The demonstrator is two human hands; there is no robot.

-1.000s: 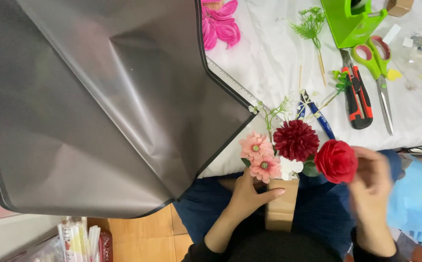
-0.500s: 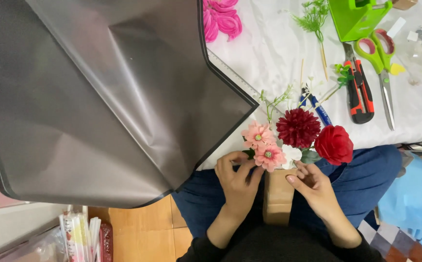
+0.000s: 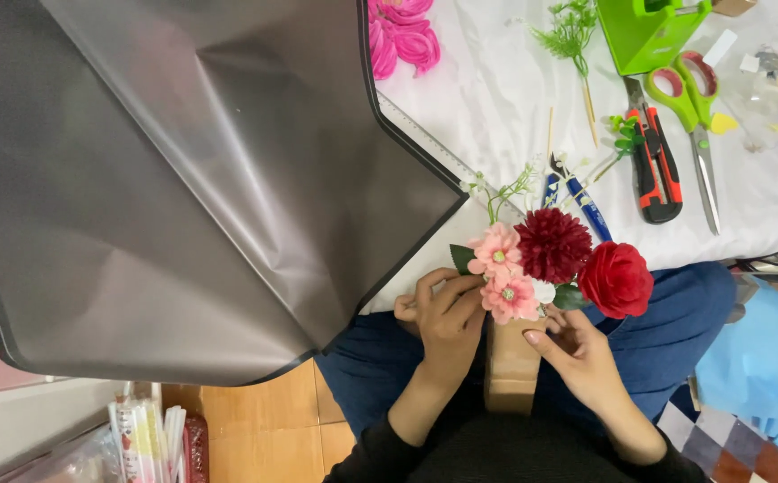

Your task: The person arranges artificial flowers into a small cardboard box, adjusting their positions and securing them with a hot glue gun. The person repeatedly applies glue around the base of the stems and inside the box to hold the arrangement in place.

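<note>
Small bouquet [image 3: 554,268] held upright over the lap, just off the near edge of the worktop [image 3: 496,89]. Brown paper-wrapped base [image 3: 512,367] below the blooms, gripped between both hands. Left hand [image 3: 447,317] pressed against the left side of the base, fingers [image 3: 460,288] curled up under the pink daisy-like flowers [image 3: 501,273] and touching them. Right hand [image 3: 581,353] on the right side of the base, fingers loosely bent around it, tips just beneath the white bloom and green leaf. Dark red dahlia-like flower [image 3: 554,243] at the bouquet's centre, red rose [image 3: 617,279] touching it on the right, thin white-budded sprigs [image 3: 505,188] rising behind.

Large sheet of smoky translucent wrapping film [image 3: 183,179] left of the bouquet, draped over the worktop edge, its dark-trimmed corner near the left hand. Beyond the bouquet on the white cloth: blue-handled tool [image 3: 581,201] just behind the dahlia, red-and-black utility knife [image 3: 653,161] further right, green-handled scissors [image 3: 693,107] beside it, green tape dispenser [image 3: 648,31] behind those. Green fern sprig [image 3: 572,40] and bright pink flowers [image 3: 402,40] at the far side, well apart from the bouquet. Light blue paper [image 3: 765,358] right of the bouquet, past the blue-trousered knee.
</note>
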